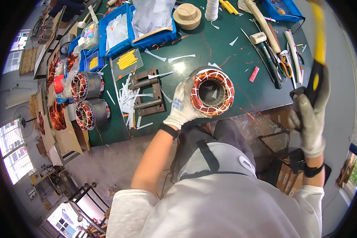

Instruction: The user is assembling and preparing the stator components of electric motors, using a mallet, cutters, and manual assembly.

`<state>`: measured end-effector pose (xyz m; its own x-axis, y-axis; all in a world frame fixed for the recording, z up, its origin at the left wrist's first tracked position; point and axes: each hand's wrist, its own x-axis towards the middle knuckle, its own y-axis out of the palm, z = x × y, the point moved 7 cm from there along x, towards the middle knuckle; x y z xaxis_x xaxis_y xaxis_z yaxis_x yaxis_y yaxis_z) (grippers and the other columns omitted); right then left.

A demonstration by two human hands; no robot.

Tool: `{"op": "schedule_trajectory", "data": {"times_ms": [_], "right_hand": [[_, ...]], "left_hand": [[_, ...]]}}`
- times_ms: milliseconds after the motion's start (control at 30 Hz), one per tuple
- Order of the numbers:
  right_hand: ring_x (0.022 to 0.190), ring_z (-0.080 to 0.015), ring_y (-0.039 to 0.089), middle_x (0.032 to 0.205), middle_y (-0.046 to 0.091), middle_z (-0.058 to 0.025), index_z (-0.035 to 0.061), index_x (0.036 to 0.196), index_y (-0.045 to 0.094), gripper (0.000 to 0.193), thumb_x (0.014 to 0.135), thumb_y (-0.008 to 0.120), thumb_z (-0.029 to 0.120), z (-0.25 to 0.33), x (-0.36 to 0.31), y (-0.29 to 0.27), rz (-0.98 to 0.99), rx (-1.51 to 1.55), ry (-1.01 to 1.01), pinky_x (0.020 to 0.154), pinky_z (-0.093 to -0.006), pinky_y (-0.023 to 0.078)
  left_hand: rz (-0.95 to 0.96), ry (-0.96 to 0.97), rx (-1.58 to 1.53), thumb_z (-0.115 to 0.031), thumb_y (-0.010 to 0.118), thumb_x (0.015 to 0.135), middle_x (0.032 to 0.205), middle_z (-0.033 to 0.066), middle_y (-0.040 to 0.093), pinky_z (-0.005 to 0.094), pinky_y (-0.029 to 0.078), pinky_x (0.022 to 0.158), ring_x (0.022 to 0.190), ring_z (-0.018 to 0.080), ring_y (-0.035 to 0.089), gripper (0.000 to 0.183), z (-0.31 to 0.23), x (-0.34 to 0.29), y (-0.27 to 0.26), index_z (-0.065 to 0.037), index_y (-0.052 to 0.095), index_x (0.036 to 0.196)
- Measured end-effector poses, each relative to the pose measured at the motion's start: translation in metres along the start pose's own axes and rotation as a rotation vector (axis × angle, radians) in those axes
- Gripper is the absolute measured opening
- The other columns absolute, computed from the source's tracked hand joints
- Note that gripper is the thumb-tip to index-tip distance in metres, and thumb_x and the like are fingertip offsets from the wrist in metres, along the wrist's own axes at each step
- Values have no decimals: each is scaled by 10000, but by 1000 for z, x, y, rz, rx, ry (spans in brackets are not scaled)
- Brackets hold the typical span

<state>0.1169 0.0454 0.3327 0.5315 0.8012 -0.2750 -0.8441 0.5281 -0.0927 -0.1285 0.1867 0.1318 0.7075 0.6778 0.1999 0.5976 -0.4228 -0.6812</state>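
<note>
Left hand (pixel 181 107), in a white knit glove, reached forward at mid-frame, fingers curled around the left flank of a round steel motor stator wound with copper wire and white ties (pixel 212 92). Stator resting on the dark green table (pixel 226 47), bore facing up, close to the table's near edge at frame centre. Forearm bare, angled up from the lower middle of the frame, a black band at the wrist.

Right hand (pixel 310 115), gloved likewise, raised at the right of the frame, off beyond the table's right edge, fist closed around the black grip of a yellow-and-black-handled tool (pixel 318 43) whose shaft runs up toward the top right; tool head out of view.

Bare green surface just above and right of the stator, crossed only by loose copper strands and a small red piece (pixel 254 74). Crowded to the left: a grey metal fixture with two rods (pixel 146 95) amid white paper strips, two more wound stators (pixel 89 99) near the left edge, blue plastic bins (pixel 121 29) at upper left. Row of hand tools with scissors (pixel 283 65) at upper right.
</note>
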Motion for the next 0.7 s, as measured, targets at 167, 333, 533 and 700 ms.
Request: {"op": "schedule_trajectory", "data": {"times_ms": [167, 333, 533, 700], "right_hand": [[655, -118, 525, 927, 538, -82, 77, 1475, 270, 703, 826, 530, 5, -104, -63, 49, 676, -474, -139, 550, -259, 469], [459, -73, 462, 703, 530, -28, 76, 1469, 307, 645, 875, 553, 113, -6, 1, 5, 107, -169, 212, 394, -217, 363], [1071, -214, 351, 1140, 411, -138, -2, 1438, 270, 651, 849, 541, 53, -82, -56, 37, 451, -211, 185, 935, -342, 285], [465, -59, 444, 780, 538, -42, 58, 1491, 254, 745, 805, 543, 26, -24, -20, 48, 492, -198, 522, 384, -212, 358]], "left_hand": [[174, 142, 114, -588, 848, 470, 1367, 246, 447, 511, 270, 1121, 1316, 391, 399, 1215, -1, 19, -6, -51, 342, 1434], [28, 33, 239, -854, 653, 464, 1449, 266, 357, 570, 183, 1137, 1374, 457, 282, 1388, 6, -24, -29, 51, 271, 1445], [-267, -95, 196, -687, 815, 506, 1438, 286, 294, 628, 168, 1100, 1350, 480, 270, 1401, -31, -40, 23, 47, 115, 1473], [-246, -57, 275, -641, 856, 486, 1437, 240, 280, 598, 183, 1103, 1342, 459, 254, 1380, -8, -45, 9, 0, 129, 1468]]}}
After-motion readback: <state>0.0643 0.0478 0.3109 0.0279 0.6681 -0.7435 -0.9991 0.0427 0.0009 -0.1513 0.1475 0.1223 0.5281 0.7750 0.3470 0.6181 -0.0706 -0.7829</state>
